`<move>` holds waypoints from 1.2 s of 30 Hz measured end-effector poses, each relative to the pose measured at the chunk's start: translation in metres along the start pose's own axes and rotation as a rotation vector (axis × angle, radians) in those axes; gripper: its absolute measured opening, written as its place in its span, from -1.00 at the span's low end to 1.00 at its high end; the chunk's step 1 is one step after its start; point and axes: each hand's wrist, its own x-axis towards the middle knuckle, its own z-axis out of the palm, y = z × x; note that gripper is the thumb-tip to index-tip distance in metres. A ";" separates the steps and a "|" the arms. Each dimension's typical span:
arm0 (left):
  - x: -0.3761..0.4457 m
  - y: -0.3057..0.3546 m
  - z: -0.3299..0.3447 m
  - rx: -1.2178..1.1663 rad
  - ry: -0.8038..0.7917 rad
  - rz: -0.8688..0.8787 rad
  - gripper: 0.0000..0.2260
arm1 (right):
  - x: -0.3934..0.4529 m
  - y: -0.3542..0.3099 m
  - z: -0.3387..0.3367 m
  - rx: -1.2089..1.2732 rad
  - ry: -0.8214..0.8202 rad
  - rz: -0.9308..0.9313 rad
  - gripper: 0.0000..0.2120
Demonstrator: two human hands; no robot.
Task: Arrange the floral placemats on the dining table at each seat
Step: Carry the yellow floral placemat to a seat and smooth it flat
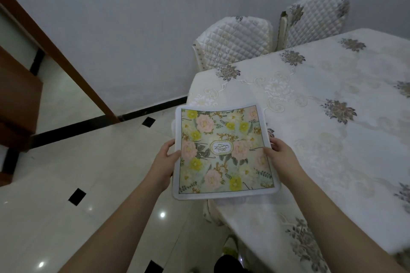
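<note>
Now | both hands' fingers (169, 144) pinching floral placemat (224, 150) edges | label "GARDEN"

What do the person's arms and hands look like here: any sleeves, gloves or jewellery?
Both forearms are bare up to the frame edge, with no sleeves in view. The left hand and right hand wear no gloves. No rings, watch or bracelet show on the visible parts.

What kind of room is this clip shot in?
Most likely a home dining room. A table under an embroidered floral tablecloth has two quilted-covered chairs pushed in along its far side, and both hands, left hand and right hand, hold a floral placemat beside it, over glossy tiles.
</note>
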 end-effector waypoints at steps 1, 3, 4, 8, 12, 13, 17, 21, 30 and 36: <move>-0.003 0.000 -0.001 0.019 -0.030 -0.001 -0.71 | -0.010 0.001 -0.002 0.008 0.022 -0.002 -0.73; -0.010 -0.001 -0.002 0.054 -0.080 0.010 -0.70 | -0.031 0.006 -0.006 0.007 0.071 -0.003 -0.74; -0.013 -0.002 -0.004 0.060 -0.097 0.021 -0.69 | -0.044 0.008 -0.008 0.007 0.095 -0.002 -0.75; -0.035 -0.002 -0.009 0.058 -0.182 0.075 -0.74 | -0.105 0.019 -0.016 0.043 0.207 0.006 -0.74; -0.057 0.000 -0.009 0.062 -0.290 0.124 -0.82 | -0.169 0.031 -0.024 0.089 0.320 -0.006 -0.80; -0.062 -0.001 -0.004 0.067 -0.323 0.130 -0.83 | -0.184 0.035 -0.029 0.107 0.363 -0.008 -0.81; -0.084 -0.006 0.021 0.156 -0.427 0.161 -0.82 | -0.236 0.051 -0.050 0.184 0.502 0.016 -0.84; -0.110 -0.007 0.057 0.245 -0.553 0.190 -0.81 | -0.285 0.073 -0.079 0.303 0.606 0.047 -0.85; -0.183 -0.019 0.145 0.275 -0.811 0.179 -0.77 | -0.391 0.110 -0.138 0.505 0.885 0.052 -0.88; -0.261 -0.045 0.210 0.324 -0.950 0.220 -0.82 | -0.466 0.151 -0.194 0.557 1.025 0.047 -0.84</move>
